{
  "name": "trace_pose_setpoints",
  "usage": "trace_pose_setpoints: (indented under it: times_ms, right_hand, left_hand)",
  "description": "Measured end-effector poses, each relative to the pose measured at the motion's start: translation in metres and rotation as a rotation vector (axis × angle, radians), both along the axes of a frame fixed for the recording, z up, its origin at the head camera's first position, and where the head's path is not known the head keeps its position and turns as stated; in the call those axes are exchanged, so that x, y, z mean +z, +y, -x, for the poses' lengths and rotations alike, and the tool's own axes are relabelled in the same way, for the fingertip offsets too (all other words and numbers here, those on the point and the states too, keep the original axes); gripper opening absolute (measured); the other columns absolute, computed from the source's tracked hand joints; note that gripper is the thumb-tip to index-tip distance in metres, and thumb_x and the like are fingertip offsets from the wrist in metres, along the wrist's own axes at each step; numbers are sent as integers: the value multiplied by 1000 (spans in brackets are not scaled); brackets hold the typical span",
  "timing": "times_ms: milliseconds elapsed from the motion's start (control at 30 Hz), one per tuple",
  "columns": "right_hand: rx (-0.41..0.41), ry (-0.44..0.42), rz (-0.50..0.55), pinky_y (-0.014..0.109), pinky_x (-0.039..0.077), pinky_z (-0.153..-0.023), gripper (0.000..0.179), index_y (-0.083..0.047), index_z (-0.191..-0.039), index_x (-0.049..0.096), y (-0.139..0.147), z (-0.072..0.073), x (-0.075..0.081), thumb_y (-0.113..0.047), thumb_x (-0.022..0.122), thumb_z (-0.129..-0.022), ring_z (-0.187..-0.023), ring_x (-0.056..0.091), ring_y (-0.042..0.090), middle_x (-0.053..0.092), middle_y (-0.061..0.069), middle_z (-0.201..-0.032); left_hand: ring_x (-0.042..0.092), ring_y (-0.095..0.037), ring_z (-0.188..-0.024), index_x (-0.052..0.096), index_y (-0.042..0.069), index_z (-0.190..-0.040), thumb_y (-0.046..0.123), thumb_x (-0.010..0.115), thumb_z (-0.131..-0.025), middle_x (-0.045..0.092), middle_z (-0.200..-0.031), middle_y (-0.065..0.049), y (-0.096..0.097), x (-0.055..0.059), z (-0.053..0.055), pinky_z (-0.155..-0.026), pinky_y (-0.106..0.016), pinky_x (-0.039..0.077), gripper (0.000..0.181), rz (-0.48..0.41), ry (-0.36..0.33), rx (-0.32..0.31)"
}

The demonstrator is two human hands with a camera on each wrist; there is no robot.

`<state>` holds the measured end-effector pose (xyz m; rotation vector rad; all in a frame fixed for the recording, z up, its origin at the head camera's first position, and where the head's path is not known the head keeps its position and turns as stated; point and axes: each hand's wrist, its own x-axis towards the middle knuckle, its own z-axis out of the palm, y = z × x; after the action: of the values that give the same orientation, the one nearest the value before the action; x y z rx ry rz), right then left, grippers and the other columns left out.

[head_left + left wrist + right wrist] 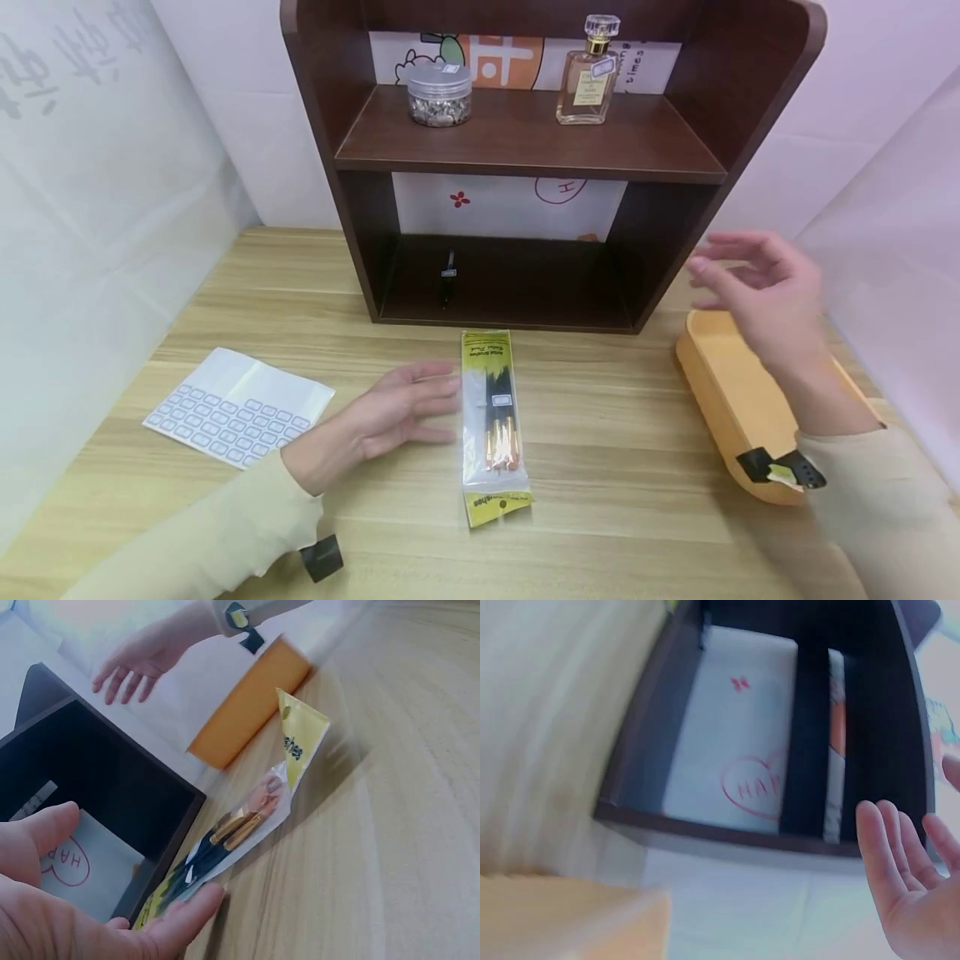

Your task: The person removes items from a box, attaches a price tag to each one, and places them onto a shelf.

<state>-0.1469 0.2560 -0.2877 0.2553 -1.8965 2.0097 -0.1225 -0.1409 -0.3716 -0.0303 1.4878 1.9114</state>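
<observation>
A clear packet of paintbrushes point(501, 417) with yellow ends lies on the table below the shelf. My left hand point(405, 410) is beside its left edge, fingers extended and holding nothing; in the left wrist view the fingers point(191, 919) come close to the packet point(232, 825), and I cannot tell whether they touch it. My right hand point(765, 287) is raised over the far end of the orange bin point(708, 392), to the right of the shelf. Its fingers are loosely bent with nothing in them; the right wrist view shows that hand point(919, 885) spread.
The dark brown shelf unit point(528, 158) stands at the back. A jar point(440, 96) and a perfume bottle point(590, 75) sit on its upper level, a labelled slim dark item point(447, 279) on the lower. A sheet of stickers point(236, 408) lies at the left.
</observation>
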Motion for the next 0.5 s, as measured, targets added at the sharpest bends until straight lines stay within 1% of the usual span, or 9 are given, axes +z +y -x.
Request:
trace_pose_setpoints:
  times_ms: [67, 133, 233, 367, 433, 500]
  right_hand:
    - [-41, 19, 87, 32, 58, -56, 35, 8, -116, 65, 8, 4, 7, 10, 76, -83, -74, 72, 20, 71, 13, -97]
    - [-77, 33, 149, 33, 57, -55, 37, 8, -117, 65, 15, 9, 15, 10, 77, -82, -72, 71, 21, 70, 15, -97]
    - [-113, 24, 199, 35, 57, -53, 40, 6, -118, 64, 24, 19, 25, 7, 79, -81, -72, 72, 22, 69, 15, -98]
    - [-123, -15, 191, 35, 57, -52, 42, 1, -122, 65, 32, 32, 35, 0, 80, -83, -73, 73, 22, 68, 13, -104]
    - [-106, -33, 173, 34, 57, -52, 43, -2, -125, 64, 33, 37, 40, -2, 79, -85, -76, 73, 21, 67, 12, -109]
    - [-82, -33, 161, 35, 57, -53, 44, -4, -128, 63, 31, 42, 43, -4, 78, -87, -78, 73, 22, 65, 13, -112]
  left_hand:
    - [36, -47, -139, 21, -3, -155, 13, 59, -100, 31, -155, -27, 1, 0, -1, -98, -58, 48, 68, 3, -14, 13]
    - [35, -47, -140, 21, -3, -154, 13, 60, -100, 30, -156, -27, 2, 1, -3, -98, -59, 48, 68, 5, -25, 25]
    - [37, -47, -139, 22, -3, -154, 13, 62, -99, 31, -154, -29, 4, 2, -4, -97, -59, 49, 71, 6, -32, 43]
    - [43, -48, -134, 20, -2, -154, 11, 63, -97, 39, -148, -31, 7, 0, -3, -95, -58, 50, 73, 10, -39, 54]
    - [47, -47, -130, 20, -2, -154, 10, 64, -97, 43, -145, -30, 9, -3, -2, -93, -56, 52, 73, 19, -39, 60]
    - [51, -46, -126, 22, -2, -154, 11, 65, -96, 47, -142, -29, 12, -6, 0, -91, -55, 53, 73, 41, -34, 64]
